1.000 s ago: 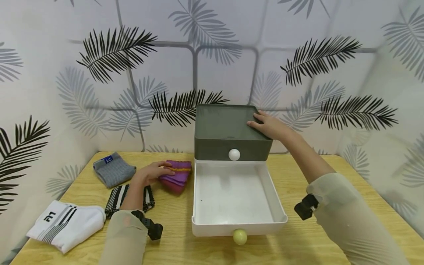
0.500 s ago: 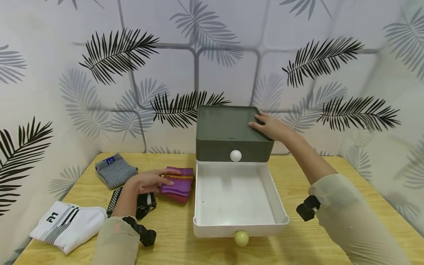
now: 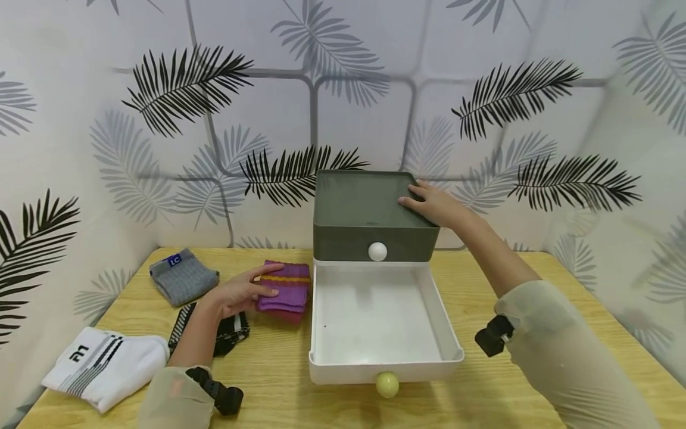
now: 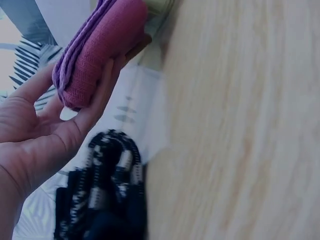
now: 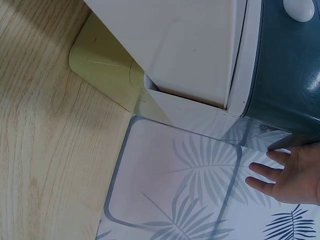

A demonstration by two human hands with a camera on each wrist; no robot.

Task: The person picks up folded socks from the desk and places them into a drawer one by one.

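My left hand (image 3: 238, 293) grips a folded purple sock (image 3: 292, 293) with an orange stripe by its left side, just left of the drawer box. In the left wrist view the folded sock (image 4: 110, 45) shows its pink underside, held between thumb and fingers above the wooden table. My right hand (image 3: 436, 205) lies with fingers spread on the right top edge of the dark green-grey upper drawer (image 3: 375, 235), which has a white knob. Below it, a white drawer (image 3: 377, 316) is pulled out toward me and holds nothing; its round knob (image 3: 387, 385) is yellow-green.
Beside my left forearm lie a black-and-white patterned sock (image 3: 231, 333), a grey sock (image 3: 184, 279) with a blue label, and a white sock (image 3: 109, 366) with stripes. The wooden table (image 3: 482, 381) ends at a leaf-printed wall covering (image 3: 370, 131).
My left hand has shifted from lying over the purple sock to gripping it at its left side, and the forearm has swung left. My right hand has stayed in place.
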